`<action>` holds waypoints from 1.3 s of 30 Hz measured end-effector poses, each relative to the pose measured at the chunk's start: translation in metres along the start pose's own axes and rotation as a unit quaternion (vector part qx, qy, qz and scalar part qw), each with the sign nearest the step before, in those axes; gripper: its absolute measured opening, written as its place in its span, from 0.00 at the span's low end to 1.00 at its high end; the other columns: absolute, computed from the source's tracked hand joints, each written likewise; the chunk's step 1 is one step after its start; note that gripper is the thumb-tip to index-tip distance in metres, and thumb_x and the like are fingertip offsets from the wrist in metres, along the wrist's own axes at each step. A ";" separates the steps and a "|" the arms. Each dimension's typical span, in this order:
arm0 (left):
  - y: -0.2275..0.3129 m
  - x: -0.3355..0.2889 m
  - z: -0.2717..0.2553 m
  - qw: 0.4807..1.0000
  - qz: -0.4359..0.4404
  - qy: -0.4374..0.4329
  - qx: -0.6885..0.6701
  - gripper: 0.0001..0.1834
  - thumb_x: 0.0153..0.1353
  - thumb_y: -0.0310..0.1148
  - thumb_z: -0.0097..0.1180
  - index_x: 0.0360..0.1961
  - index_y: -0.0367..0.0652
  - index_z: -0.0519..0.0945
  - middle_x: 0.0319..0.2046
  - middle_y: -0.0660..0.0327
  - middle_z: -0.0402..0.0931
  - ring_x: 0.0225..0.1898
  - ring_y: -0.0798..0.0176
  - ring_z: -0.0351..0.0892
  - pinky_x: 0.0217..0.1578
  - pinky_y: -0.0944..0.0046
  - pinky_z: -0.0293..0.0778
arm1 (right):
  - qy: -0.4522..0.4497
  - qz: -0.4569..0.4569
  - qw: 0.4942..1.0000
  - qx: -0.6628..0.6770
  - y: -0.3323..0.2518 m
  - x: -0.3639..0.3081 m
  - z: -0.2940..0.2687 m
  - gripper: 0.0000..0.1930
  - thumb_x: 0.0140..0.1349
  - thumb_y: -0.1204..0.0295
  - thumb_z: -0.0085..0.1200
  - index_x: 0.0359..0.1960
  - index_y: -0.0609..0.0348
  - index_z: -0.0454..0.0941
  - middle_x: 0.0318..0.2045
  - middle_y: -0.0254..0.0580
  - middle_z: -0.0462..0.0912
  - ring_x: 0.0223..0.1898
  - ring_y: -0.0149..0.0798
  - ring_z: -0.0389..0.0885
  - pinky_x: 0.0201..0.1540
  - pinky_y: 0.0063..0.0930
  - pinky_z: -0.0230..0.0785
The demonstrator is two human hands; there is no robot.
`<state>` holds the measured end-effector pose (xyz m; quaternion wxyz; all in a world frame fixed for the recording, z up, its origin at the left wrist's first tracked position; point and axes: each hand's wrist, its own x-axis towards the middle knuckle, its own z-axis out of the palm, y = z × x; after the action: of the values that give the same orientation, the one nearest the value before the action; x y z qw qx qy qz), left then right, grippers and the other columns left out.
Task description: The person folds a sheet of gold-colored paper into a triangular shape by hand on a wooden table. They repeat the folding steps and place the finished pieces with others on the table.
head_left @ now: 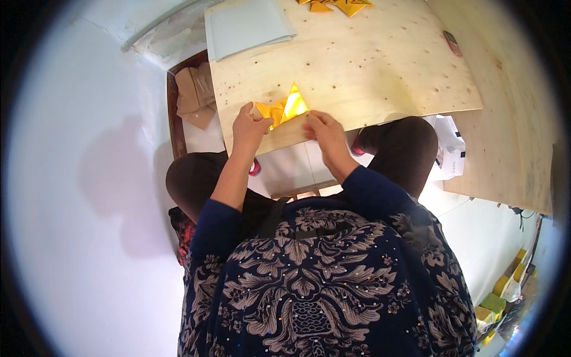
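A shiny gold sheet of folded paper [295, 104] is held just above or on the near edge of the wooden table, its pointed flap standing up and away from me. My left hand [250, 128] is closed on its left end, thumb and fingers pinching it. At the paper's right corner, my right hand [324, 132] has its fingertips pressed together on the edge. The fingers of the right hand are slightly blurred.
The pale plywood table [357, 71] carries a stack of grey-white sheets [250, 27] at the far left. Several folded gold paper pieces [351, 6] lie at the far edge. A small phone-like object [452, 43] lies at right. Brown paper [195, 95] sits beside the table's left edge.
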<state>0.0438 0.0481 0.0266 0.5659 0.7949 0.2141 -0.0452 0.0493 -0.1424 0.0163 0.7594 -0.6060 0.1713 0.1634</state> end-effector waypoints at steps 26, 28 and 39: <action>-0.042 -0.061 -0.002 0.715 0.421 -0.048 0.555 0.33 0.54 0.37 0.61 0.62 0.43 0.68 0.64 0.56 0.65 0.66 0.54 0.62 0.63 0.49 0.57 | -0.282 -0.497 0.515 -0.639 0.014 -0.009 -0.042 0.37 0.52 0.62 0.63 0.64 0.61 0.65 0.67 0.58 0.60 0.71 0.51 0.55 0.72 0.46 0.45; -0.037 -0.057 -0.008 0.725 0.479 -0.013 0.495 0.25 0.53 0.34 0.61 0.54 0.44 0.75 0.54 0.58 0.74 0.57 0.55 0.72 0.57 0.52 0.63 | -0.209 -0.577 0.470 -0.634 0.010 -0.012 -0.048 0.29 0.51 0.66 0.63 0.57 0.60 0.72 0.63 0.54 0.67 0.66 0.48 0.63 0.68 0.42 0.53; 0.064 -0.030 -0.017 0.970 0.083 -0.214 0.084 0.11 0.59 0.28 0.56 0.42 0.35 0.80 0.26 0.66 0.77 0.27 0.73 0.74 0.31 0.73 0.70 | -0.149 -0.315 0.902 -0.255 -0.072 -0.015 -0.047 0.18 0.61 0.72 0.54 0.54 0.57 0.76 0.49 0.48 0.79 0.47 0.47 0.79 0.47 0.32 0.72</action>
<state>0.0386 0.0381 0.0986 0.5318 0.8261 0.0167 -0.1853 0.0652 -0.2044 0.0755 0.6073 -0.7698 -0.1917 0.0423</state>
